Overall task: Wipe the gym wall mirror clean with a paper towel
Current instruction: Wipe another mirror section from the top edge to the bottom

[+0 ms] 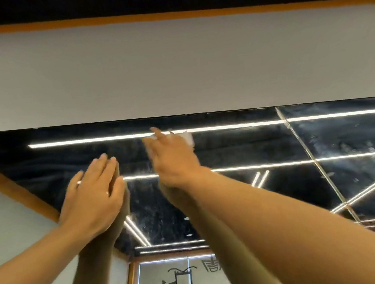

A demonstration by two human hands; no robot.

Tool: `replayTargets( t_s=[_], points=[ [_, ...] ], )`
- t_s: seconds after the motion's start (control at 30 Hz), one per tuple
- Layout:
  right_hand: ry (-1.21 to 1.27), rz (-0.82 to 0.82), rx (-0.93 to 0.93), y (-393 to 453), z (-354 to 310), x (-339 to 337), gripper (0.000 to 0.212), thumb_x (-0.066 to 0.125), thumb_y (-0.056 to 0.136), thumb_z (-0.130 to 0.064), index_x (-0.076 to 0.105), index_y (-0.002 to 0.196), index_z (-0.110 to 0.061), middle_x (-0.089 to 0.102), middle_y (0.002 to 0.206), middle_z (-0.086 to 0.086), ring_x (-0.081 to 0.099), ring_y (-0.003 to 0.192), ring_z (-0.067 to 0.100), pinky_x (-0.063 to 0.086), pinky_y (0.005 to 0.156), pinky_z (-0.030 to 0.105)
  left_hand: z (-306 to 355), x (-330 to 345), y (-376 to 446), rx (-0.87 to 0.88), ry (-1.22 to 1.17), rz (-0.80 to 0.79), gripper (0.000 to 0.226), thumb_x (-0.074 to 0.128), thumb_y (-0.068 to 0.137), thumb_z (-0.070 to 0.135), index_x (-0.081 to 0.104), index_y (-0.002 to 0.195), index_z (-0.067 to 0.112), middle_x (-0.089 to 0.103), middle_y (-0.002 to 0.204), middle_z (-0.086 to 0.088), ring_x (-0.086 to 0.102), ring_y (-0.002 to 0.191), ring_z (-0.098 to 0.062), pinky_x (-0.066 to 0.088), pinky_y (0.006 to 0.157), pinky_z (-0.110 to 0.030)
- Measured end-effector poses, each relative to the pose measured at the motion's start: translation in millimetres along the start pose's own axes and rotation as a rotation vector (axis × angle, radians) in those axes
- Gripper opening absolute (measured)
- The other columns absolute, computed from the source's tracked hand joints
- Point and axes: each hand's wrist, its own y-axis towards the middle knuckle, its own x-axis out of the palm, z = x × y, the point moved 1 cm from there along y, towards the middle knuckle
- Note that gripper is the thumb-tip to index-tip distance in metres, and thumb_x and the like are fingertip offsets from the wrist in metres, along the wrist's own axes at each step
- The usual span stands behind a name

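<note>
Right hand [172, 159] is pressing a white paper towel [187, 138] against the mirror [240, 145], just under its top edge. Left hand [92, 195] is lying flat, fingers straight, on the glass near the left edge.

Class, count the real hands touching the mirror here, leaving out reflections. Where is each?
2. The left hand lies flat on the mirror at lower left; the right hand presses a paper towel near its top edge.
</note>
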Motion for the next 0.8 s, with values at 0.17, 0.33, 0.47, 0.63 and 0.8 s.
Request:
replayTargets(
  t_s=[0.17,0.33,0.47,0.63,0.8],
  points=[
    [-0.026,-0.106,-0.179,9,-39,20,0.058,0.046,0.105,-0.026,0.023,0.158,-0.027,0.009,0.167,0.0,0.006,0.152,0.032,0.009,0.122,0.048,-21,3,-14,0.009,-0.005,0.017,0.082,0.006,0.088,0.063,0.023,0.157,0.022,0.015,0.164,0.009,0.005,0.149,-0.002,0.003,0.122,-0.033],
    [0.026,-0.057,-0.034,-3,30,-6,0.063,0.052,0.098,-0.013,0.031,0.154,-0.035,0.009,0.167,-0.004,0.013,0.151,0.027,0.025,0.12,0.048,-26,5,-13,0.043,-0.001,0.032,0.08,0.008,0.089,0.062,0.025,0.157,0.021,0.018,0.163,0.01,0.008,0.149,-0.003,0.005,0.122,-0.032],
    [-0.023,0.047,0.219,-43,116,-41,0.052,0.038,0.107,-0.017,0.028,0.155,-0.036,0.004,0.168,-0.005,0.0,0.154,0.024,0.014,0.122,0.047,-34,12,-11,0.053,0.0,0.043,0.076,0.01,0.095,0.061,0.03,0.156,0.019,0.024,0.162,0.005,0.016,0.15,-0.009,0.014,0.123,-0.042],
    [-0.031,0.138,0.44,-88,178,-64,0.047,0.036,0.107,-0.019,0.033,0.154,-0.026,0.013,0.166,0.006,0.013,0.152,0.033,0.018,0.123,0.046,-40,22,-8,0.045,0.044,0.048,0.07,0.01,0.099,0.058,0.03,0.156,0.024,0.016,0.162,0.013,0.011,0.151,-0.004,0.015,0.123,-0.046],
    [-0.051,0.207,0.589,-86,162,-57,0.047,0.035,0.107,-0.025,0.032,0.154,-0.023,0.016,0.166,0.005,0.014,0.151,0.034,0.014,0.122,0.048,-23,9,-13,0.032,-0.026,0.038,0.081,0.007,0.089,0.059,0.022,0.157,0.018,0.018,0.164,0.006,0.008,0.149,-0.005,0.005,0.122,-0.035]
  ],
)
